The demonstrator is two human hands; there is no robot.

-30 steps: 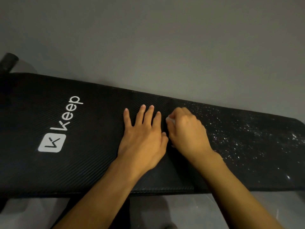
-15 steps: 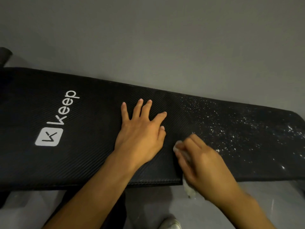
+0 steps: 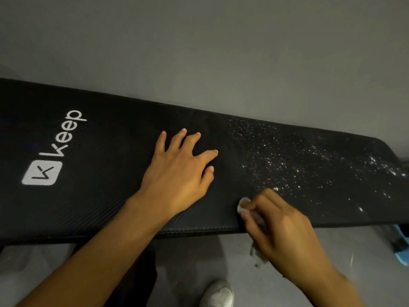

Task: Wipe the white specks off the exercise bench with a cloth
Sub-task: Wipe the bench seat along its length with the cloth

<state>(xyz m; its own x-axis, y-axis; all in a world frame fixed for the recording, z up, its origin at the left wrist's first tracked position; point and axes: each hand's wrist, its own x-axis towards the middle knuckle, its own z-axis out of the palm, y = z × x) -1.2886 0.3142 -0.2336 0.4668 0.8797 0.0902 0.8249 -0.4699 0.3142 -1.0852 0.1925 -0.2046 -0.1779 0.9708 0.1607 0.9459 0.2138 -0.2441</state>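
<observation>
While the cloth (image 3: 243, 204) is held bunched in the curled fingers of the R hand (image 3: 281, 227) at the near edge of the bench (image 3: 99, 207), its tail is left hanging off the edge toward the floor (image 3: 194, 258). The L hand (image 3: 177, 171) is laid flat on the pad, fingers spread, at approx. 10 o'clock from the R hand and apart from it. Specks (image 3: 287, 165) are scattered from 12 to 3 o'clock of the cloth, thickest toward the far R end; the pad around the L hand looks clean.

Risks, as judged:
- Specks could be dragged onto the clean part if strokes are drawn toward 9 o'clock.
- Specks could be dropped onto the floor & shoe (image 3: 219, 294) at 6 o'clock, since the cloth sits right at the edge.
- Grit may be left in the ribbed cover if pressure is light.
- Specks may be re-deposited by a loaded cloth.

Room:
- The far edge at 12 o'clock is met by the wall (image 3: 199, 52), so little overrun is allowed there.
- The near edge at 6 is open.
- The R end is rounded off at 3 o'clock, w/ a blue item (image 3: 400, 247) on the floor below.
- Most sweep room is found along the pad toward 3.
</observation>
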